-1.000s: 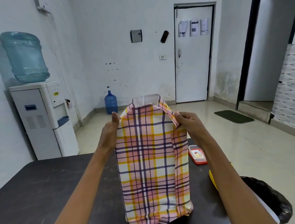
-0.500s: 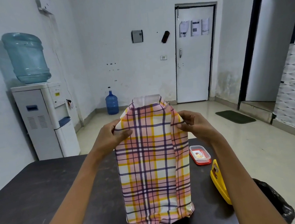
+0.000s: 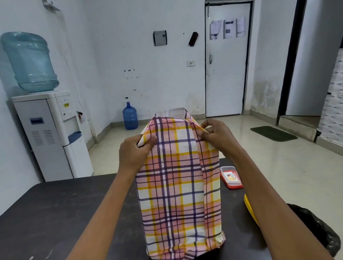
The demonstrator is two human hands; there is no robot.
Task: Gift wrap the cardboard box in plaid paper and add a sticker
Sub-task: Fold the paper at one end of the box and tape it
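Note:
A tall box wrapped in pink, yellow and purple plaid paper (image 3: 177, 186) stands upright on the dark table (image 3: 50, 221). The cardboard itself is hidden by the paper. At the top the paper is still open, with its white inside showing. My left hand (image 3: 135, 151) pinches the paper's upper left corner fold between thumb and fingers. My right hand (image 3: 216, 134) pinches the upper right corner fold. The bottom end is folded shut under the box.
A red-rimmed plastic container (image 3: 230, 176) lies on the table right of the box, with a yellow object (image 3: 249, 207) nearer me. A black bin bag (image 3: 316, 231) sits at the table's right edge. A water dispenser (image 3: 49, 127) stands at the left wall.
Both hands went from lying flat against the upper sides of the paper to pinching the corner folds at the top. The box has stayed upright in place.

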